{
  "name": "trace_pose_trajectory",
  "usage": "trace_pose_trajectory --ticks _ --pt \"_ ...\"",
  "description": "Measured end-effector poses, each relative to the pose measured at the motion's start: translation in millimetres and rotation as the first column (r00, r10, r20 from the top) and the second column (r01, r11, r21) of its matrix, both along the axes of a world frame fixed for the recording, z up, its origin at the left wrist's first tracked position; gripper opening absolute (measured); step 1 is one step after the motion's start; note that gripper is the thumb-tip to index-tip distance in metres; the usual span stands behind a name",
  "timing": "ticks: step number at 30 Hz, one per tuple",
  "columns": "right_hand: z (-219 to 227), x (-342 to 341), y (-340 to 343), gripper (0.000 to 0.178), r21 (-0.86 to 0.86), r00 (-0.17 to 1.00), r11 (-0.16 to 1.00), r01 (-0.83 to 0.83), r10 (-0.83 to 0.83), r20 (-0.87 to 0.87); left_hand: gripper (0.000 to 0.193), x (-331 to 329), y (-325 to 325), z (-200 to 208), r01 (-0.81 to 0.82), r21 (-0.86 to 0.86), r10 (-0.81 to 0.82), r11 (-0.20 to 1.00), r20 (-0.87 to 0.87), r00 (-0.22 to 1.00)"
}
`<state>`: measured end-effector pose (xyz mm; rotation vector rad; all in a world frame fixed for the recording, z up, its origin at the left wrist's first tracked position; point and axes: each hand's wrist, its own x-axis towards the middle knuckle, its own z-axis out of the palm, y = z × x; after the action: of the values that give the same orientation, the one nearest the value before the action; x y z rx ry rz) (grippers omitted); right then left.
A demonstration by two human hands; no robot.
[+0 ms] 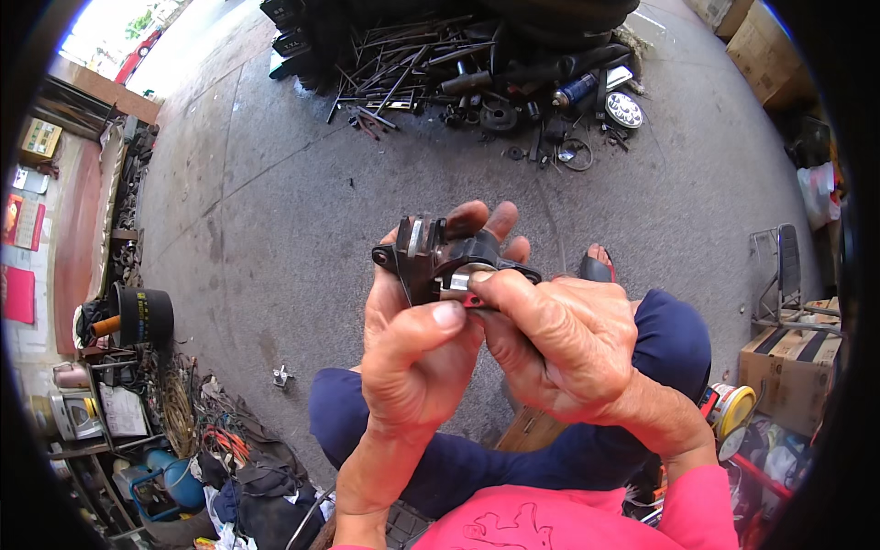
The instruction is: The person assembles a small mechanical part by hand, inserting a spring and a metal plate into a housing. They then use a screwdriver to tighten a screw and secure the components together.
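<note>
A black mechanical part (422, 271) with a round-holed mounting ear at its left end sits in my left hand (408, 367). The left fingers support it from behind and below, and the thumb lies along its near side. A bright strip of metal shows in its raised left block. My right hand (568, 339) pinches at a silver metal piece (457, 280) on the near side of the part, its thumb and forefinger closed there. Just below that piece, a small red bit (472, 301) shows. The fingertips hide how the silver piece is joined to the part.
Ahead on the concrete floor lies a dark heap of rods and tools (403, 69), with a spray can (576, 90) and a round lamp (624, 110). A small metal piece (281, 376) lies to the left. Cluttered shelves line the left; a folding chair (786, 275) and cartons (788, 376) stand right.
</note>
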<state>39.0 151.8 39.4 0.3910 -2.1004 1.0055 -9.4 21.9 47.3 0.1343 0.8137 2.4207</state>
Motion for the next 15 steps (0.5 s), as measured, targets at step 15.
trace_pose_trajectory --ticks 15 --pt "-1.3 -3.8 -1.6 0.028 -0.01 0.994 0.999 0.045 -0.044 0.098 0.055 -1.5 4.1 -5.3 -0.053 0.077 0.04 0.996 0.168 0.985"
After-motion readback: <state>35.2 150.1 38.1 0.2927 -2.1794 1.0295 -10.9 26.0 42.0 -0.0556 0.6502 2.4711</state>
